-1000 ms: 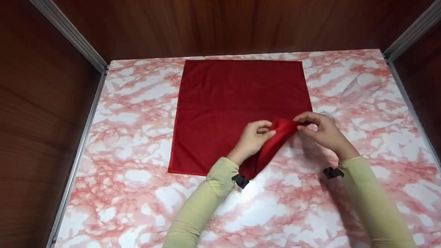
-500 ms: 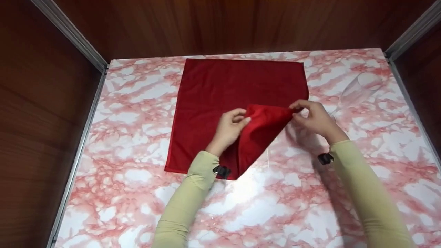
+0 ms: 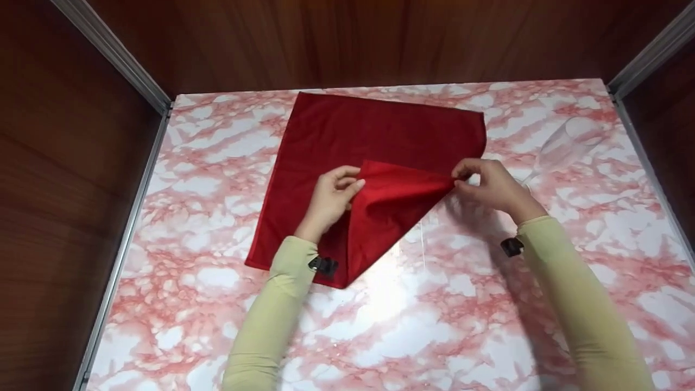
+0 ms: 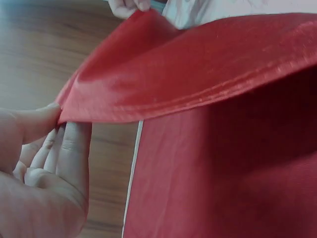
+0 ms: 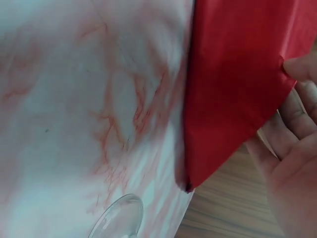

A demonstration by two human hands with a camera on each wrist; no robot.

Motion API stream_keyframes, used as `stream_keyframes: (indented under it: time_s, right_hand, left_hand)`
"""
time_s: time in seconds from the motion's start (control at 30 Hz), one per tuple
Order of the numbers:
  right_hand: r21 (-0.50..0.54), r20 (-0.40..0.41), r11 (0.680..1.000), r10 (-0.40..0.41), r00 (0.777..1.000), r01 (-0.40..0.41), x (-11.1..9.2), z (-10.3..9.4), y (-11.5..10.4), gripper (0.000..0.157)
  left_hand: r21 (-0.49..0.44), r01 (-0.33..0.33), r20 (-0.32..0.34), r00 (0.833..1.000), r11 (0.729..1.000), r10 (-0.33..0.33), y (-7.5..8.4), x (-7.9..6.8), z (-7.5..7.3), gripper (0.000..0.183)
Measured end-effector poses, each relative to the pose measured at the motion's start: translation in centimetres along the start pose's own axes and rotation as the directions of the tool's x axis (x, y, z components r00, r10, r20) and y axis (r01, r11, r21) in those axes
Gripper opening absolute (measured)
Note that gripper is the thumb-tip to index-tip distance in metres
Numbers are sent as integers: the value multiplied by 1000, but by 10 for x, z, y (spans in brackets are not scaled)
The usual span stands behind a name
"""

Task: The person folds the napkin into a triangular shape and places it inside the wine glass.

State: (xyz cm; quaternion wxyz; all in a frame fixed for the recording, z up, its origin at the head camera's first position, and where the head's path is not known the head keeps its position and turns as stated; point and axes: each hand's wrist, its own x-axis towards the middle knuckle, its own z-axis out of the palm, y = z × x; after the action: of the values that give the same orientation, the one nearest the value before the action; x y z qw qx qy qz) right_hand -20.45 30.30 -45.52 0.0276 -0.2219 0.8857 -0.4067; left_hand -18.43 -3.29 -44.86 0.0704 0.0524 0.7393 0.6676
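Observation:
A square red cloth (image 3: 380,130) lies on the table, its near right part lifted and turned back into a brighter flap (image 3: 396,201). My left hand (image 3: 328,198) pinches the flap's corner between thumb and fingers; the left wrist view shows that corner in the left hand (image 4: 44,168). At the flap's right end, my right hand (image 3: 491,187) pinches the cloth's edge. In the right wrist view the thumb of the right hand (image 5: 292,139) presses on the cloth (image 5: 237,84), with fingers behind it. Part of the cloth is hidden beneath the flap and left forearm.
A clear stemmed glass (image 3: 567,144) lies on its side right of the cloth, its foot close behind my right hand. Brown wood-grain panels (image 3: 380,43) with metal edge strips border the pink-and-white marbled table (image 3: 206,315) at the back and sides.
My left hand has moved left and slightly away with the corner, widening the flap. My right hand has shifted slightly left and away. The cloth has slewed, its far right corner nearer.

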Motion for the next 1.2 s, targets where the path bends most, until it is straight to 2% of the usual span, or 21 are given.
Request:
stream_keyframes:
  time_s: [0.17,0.3,0.47,0.6,0.83,1.07,1.2]
  right_hand:
    - [23,79,1000,-6,997,4,-11,3,-7,6]
    - [38,127,999,17,992,-22,-18,7,-18,7]
    - [93,153,995,16,988,-31,-22,5,-44,7]
    - [151,156,987,34,987,-57,-21,1,-62,8]
    - [240,165,967,52,985,-91,-8,5,-57,14]
    - [218,199,968,79,977,-123,13,18,-63,23]
    - [209,177,970,89,980,-126,24,28,-72,22]
  left_hand:
    - [-6,-2,46,999,1000,2,0,-2,-10,24]
    - [-4,-19,71,997,1000,19,-1,-1,-17,22]
    - [32,-55,85,995,998,52,-2,3,-25,22]
    - [29,-42,90,995,999,40,-2,7,-28,22]
    - [27,-19,107,994,999,16,-1,11,-33,24]
    - [16,-38,120,992,999,36,1,12,-36,25]
    - [7,-53,128,990,999,52,1,14,-36,26]
